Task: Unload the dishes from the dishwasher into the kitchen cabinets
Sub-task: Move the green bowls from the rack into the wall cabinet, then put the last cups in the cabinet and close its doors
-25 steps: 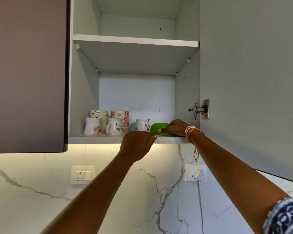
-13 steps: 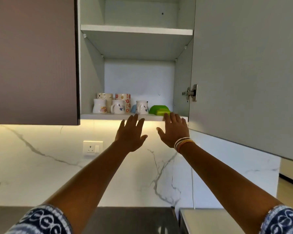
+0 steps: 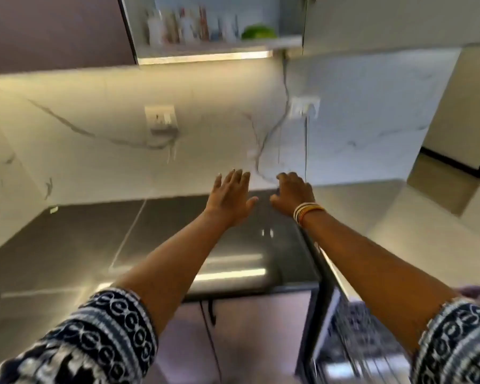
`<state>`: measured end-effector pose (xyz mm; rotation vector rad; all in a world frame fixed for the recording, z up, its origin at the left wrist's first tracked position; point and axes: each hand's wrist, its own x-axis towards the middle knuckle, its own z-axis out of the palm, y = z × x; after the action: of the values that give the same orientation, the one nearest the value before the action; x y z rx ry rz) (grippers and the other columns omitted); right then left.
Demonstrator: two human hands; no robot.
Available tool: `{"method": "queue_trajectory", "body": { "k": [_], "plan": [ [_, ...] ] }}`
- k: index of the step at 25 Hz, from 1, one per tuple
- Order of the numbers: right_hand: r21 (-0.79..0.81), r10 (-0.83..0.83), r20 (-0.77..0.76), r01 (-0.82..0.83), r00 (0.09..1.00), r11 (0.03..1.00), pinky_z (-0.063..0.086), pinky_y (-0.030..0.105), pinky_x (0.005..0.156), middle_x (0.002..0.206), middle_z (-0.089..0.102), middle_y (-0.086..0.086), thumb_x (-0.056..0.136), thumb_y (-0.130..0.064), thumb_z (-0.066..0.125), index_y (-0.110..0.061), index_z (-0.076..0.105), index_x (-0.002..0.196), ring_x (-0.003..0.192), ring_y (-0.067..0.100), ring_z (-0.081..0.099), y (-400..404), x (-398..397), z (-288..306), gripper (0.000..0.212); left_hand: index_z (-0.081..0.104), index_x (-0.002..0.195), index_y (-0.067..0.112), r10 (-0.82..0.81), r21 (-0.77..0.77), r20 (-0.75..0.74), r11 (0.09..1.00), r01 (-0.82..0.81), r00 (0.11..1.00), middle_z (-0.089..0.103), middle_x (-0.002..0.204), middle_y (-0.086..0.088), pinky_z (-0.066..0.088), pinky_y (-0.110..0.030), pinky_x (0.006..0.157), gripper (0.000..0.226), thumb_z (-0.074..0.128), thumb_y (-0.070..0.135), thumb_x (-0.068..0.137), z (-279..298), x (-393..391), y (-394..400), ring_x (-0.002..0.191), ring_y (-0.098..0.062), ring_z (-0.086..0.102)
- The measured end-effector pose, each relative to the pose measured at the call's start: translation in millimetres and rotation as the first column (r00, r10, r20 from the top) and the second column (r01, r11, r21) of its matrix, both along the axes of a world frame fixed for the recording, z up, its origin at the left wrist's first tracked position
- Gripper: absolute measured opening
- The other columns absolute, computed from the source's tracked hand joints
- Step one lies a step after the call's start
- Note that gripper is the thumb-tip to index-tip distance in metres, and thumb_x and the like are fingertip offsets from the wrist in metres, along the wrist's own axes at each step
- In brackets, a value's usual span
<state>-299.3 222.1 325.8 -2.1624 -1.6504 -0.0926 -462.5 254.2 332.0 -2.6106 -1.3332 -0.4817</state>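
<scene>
We see the open cabinet (image 3: pixel 214 26) cut off by the top edge, so only its lowest shelf shows. On that shelf stands a row of mugs (image 3: pixel 178 27), smeared by blur until we cannot count them or read their patterns, and at the row's right end sits a green bowl (image 3: pixel 258 31), its outline soft. Below the cabinet runs a lit strip, then the marble wall with two sockets (image 3: pixel 160 119), then the dark counter (image 3: pixel 150 234).

At the lower right, well below the cabinet, the dishwasher (image 3: pixel 352 336) is open; its rack is blurred and partly hidden behind the right arm, and we cannot tell what lies in it.

Both hands hang in the air far beneath the cabinet, over the counter's back edge. Our left hand (image 3: pixel 229 199) is flat with fingers spread, holding nothing. Our right hand (image 3: pixel 294 194), bangles at the wrist, has fingers loosely bent and is also bare. The bowl and mugs sit high above both hands, well apart from them.
</scene>
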Motion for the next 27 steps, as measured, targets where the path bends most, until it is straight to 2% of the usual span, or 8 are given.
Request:
{"method": "queue_trajectory", "body": {
  "k": [6, 12, 16, 20, 27],
  "plan": [
    [-0.17, 0.004, -0.157, -0.031, 0.988, 0.985, 0.042, 0.042, 0.099, 0.126, 0.055, 0.013, 0.077, -0.018, 0.058, -0.012, 0.055, 0.125, 0.114, 0.033, 0.055, -117.7, -14.9, -162.4, 0.048, 0.029, 0.145, 0.01, -0.137, -0.208, -0.079, 0.971, 0.118, 0.987, 0.029, 0.154, -0.011, 0.016, -0.042, 0.119, 0.066, 0.054, 0.037, 0.09, -154.1, -17.3, -107.1, 0.145, -0.026, 0.021],
    [-0.471, -0.085, -0.216, -0.028, 0.973, 0.881, 0.042, 0.047, 0.1, 0.128, 0.05, 0.015, 0.08, -0.02, 0.062, -0.013, 0.05, 0.13, 0.118, 0.037, 0.05, -228.2, 0.0, -277.7, 0.052, 0.032, 0.143, 0.004, -0.222, -0.438, -0.143, 0.888, 0.14, 0.965, 0.036, 0.149, -0.017, 0.023, -0.04, 0.116, 0.061, 0.052, 0.031, 0.092, -261.1, 0.2, -205.9, 0.14, -0.031, 0.031],
    [-0.521, -0.151, -0.273, -0.014, 0.95, 0.853, 0.044, 0.045, 0.099, 0.128, 0.052, 0.015, 0.079, -0.018, 0.063, -0.014, 0.055, 0.126, 0.118, 0.036, 0.052, -294.0, 31.0, -320.5, 0.048, 0.039, 0.139, 0.005, -0.269, -0.543, -0.111, 0.822, 0.168, 0.957, 0.043, 0.143, -0.015, 0.033, -0.039, 0.109, 0.053, 0.053, 0.024, 0.091, -297.7, 47.0, -270.2, 0.132, -0.032, 0.042],
    [-0.584, -0.215, -0.266, 0.02, 0.94, 0.811, 0.041, 0.045, 0.099, 0.13, 0.05, 0.013, 0.079, -0.02, 0.065, -0.014, 0.052, 0.127, 0.121, 0.035, 0.049, -344.3, 83.7, -339.2, 0.051, 0.046, 0.131, 0.007, -0.314, -0.58, -0.1, 0.789, 0.201, 0.944, 0.051, 0.134, -0.012, 0.041, -0.038, 0.098, 0.046, 0.055, 0.02, 0.088, -315.8, 105.2, -317.4, 0.121, -0.031, 0.051],
    [-0.6, -0.441, -0.265, 0.211, 0.858, 0.771, 0.042, 0.047, 0.102, 0.136, 0.047, 0.016, 0.08, -0.022, 0.063, -0.011, 0.048, 0.133, 0.124, 0.036, 0.048, -399.3, 205.0, -355.1, 0.056, 0.046, 0.122, 0.005, -0.428, -0.587, -0.075, 0.749, 0.307, 0.901, 0.056, 0.12, -0.013, 0.045, -0.038, 0.084, 0.034, 0.052, 0.015, 0.089, -331.3, 229.3, -352.4, 0.108, -0.032, 0.057]
  ]
}}
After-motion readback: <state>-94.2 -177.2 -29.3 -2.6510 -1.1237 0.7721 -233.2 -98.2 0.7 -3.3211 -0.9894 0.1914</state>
